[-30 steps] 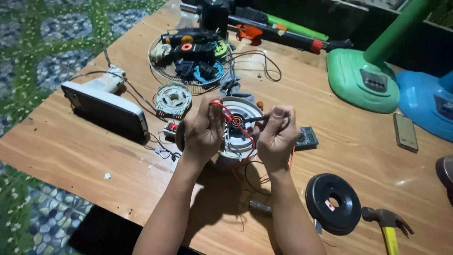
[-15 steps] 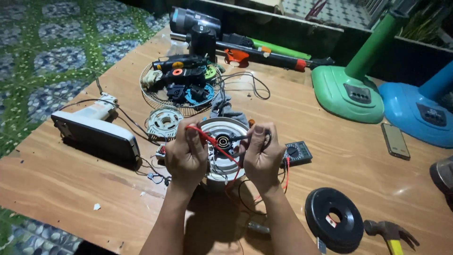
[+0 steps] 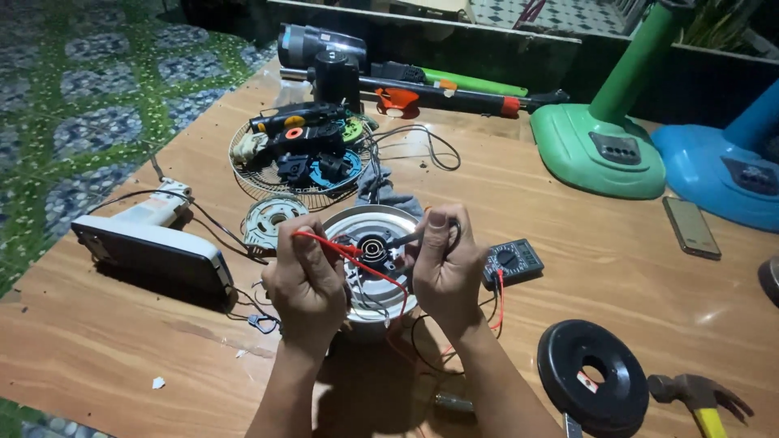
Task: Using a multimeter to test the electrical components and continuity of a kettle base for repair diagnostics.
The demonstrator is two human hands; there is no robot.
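Head view of a wooden workbench, read left to right. At far left lies a white lamp housing with its trailing cord; behind it, a wire fan guard carries loose black and blue parts. At centre stands the round white motor housing, its open face upward and its wiring exposed. The left hand is clenched about a red test probe, whose tip reaches toward the hub of the housing; the right hand pinches a black test probe, which points at the same hub from the opposite side. The housing thus lies between and directly beneath both hands, at the probe tips rather than within either grasp. A small black multimeter rests just right of the right hand, joined by red and black leads. Farther right lie a black disc, a hammer, a phone, and green and blue fan bases.

Risk, as judged: the housing is unheld, so probe pressure may shift it; a slipping tip could bridge adjacent terminals, and the slack leads could snag the wiring.
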